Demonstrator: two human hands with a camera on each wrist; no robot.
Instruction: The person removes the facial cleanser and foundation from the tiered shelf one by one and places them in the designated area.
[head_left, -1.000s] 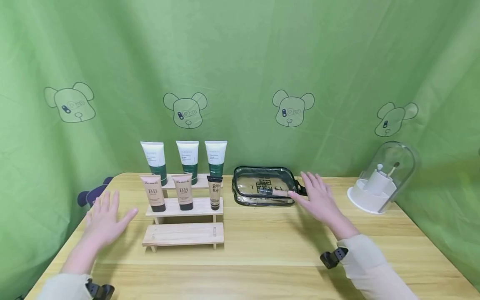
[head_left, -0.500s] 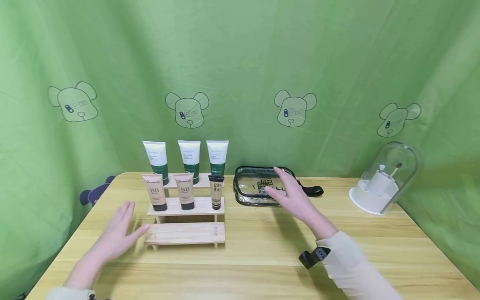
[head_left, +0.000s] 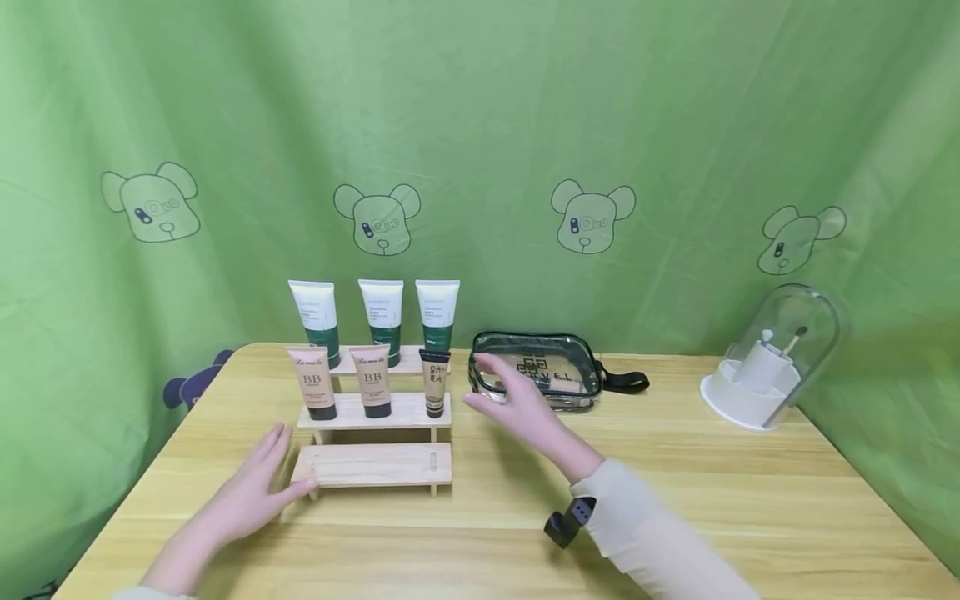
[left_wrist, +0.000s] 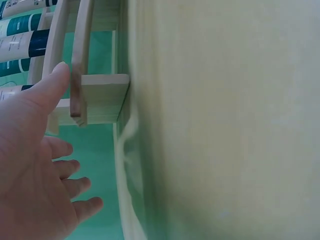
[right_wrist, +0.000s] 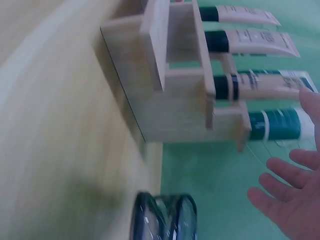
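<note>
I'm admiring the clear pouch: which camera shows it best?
The head view: it shows the clear pouch nearly whole, strap included, though the right hand covers part. The right wrist view catches only one end; the left wrist, none.

Left of centre in the frame, one three-shelf wooden stand (head_left: 375, 465) carries three white-and-green tubes (head_left: 381, 308), two pink tubes (head_left: 373, 379) and one smaller gold-and-black tube (head_left: 434, 385). Counted too: one left hand (head_left: 251, 498), one right hand (head_left: 527, 412), one clear pouch (head_left: 564, 360) at centre, one domed holder (head_left: 742, 396) with two slim sticks (head_left: 791, 344) at right, four printed bear heads (head_left: 382, 223) across the upper half.
</note>
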